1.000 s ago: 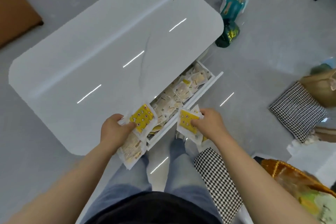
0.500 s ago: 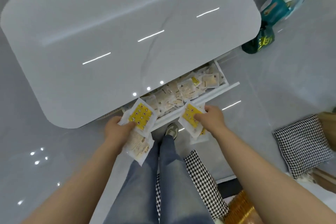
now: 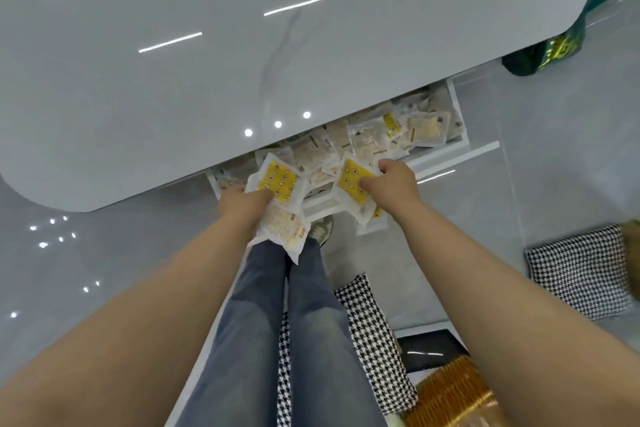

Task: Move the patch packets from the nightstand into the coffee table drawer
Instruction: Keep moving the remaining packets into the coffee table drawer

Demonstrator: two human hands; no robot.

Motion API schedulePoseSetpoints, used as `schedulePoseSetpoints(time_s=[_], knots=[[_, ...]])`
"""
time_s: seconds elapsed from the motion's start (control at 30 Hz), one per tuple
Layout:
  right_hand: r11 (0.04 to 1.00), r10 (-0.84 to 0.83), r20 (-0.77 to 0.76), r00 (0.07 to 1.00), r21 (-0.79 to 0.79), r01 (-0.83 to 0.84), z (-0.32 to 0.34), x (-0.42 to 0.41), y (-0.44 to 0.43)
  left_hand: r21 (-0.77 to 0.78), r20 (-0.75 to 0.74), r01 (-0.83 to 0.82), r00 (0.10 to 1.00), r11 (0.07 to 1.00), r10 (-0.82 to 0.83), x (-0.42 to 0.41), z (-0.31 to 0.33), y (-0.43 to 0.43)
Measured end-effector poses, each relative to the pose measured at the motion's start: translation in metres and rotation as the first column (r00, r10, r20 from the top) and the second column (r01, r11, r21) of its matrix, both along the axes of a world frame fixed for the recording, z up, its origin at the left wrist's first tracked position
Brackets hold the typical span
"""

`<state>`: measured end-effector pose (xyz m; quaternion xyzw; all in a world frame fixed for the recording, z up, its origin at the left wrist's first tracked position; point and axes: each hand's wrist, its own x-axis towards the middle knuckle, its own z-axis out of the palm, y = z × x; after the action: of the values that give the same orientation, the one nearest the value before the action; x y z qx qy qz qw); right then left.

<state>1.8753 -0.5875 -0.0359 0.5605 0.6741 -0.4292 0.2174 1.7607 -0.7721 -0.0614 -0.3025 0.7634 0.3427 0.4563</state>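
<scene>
Over the drawer (image 3: 446, 158): both hands have come forward — release looks imminent.
Left hand (image 3: 242, 206): pinching packets (image 3: 278, 180).
Right hand (image 3: 393, 180): pinching another stack (image 3: 353, 180).

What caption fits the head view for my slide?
Both hands, left and right, hold patch packets over the open, packet-filled drawer of the white coffee table.

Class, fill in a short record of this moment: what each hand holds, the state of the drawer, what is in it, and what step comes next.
left hand: grips a stack of patch packets, a yellow one on top
right hand: grips more packets
coffee table drawer: open, under the white tabletop
drawer contents: many loose packets
likely next step: drop both handfuls into the drawer
</scene>
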Motion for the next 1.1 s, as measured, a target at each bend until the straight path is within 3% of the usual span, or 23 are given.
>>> schedulePoseSetpoints(time_s=[0.23,0.33,0.4,0.5,0.63,0.73,0.83,0.93,1.1], knots=[[1.000,-0.009,-0.009,1.000,-0.006,0.009,-0.038,-0.010,0.009,0.072,0.176,-0.322,0.936,0.944,0.306,-0.008,-0.052,0.021],[1.000,-0.021,-0.018,1.000,0.001,0.021,-0.051,-0.012,0.014,0.139,0.208,-0.327,0.933,0.935,0.295,-0.009,-0.065,0.024],[1.000,-0.015,-0.014,1.000,-0.001,0.015,-0.057,-0.014,0.015,0.128,0.186,-0.173,0.971,0.977,0.147,-0.008,-0.068,0.024],[1.000,0.018,-0.027,0.999,-0.015,-0.018,-0.061,-0.020,0.016,0.022,0.035,0.200,0.979,0.980,-0.201,-0.007,-0.069,0.021],[0.997,0.033,-0.059,0.998,-0.062,-0.037,-0.062,-0.031,0.019,-0.076,-0.080,0.630,0.769,0.773,-0.634,-0.007,-0.061,0.017],[0.997,0.051,-0.056,0.997,-0.056,-0.054,-0.064,-0.040,0.021,-0.101,-0.116,0.737,0.659,0.668,-0.744,-0.008,-0.055,0.015],[0.996,0.089,0.080,0.993,-0.003,-0.089,-0.067,-0.044,0.023,-0.105,-0.133,0.816,0.555,0.569,-0.821,-0.009,-0.048,0.013],[0.955,0.265,0.176,0.948,0.091,-0.283,-0.063,-0.041,0.023,-0.110,-0.139,0.872,0.462,0.477,-0.876,-0.010,-0.039,0.010],[0.763,0.604,0.212,0.768,0.122,-0.634,-0.032,-0.031,0.013,-0.116,-0.145,0.915,0.368,0.385,-0.918,-0.013,-0.013,0.005]])
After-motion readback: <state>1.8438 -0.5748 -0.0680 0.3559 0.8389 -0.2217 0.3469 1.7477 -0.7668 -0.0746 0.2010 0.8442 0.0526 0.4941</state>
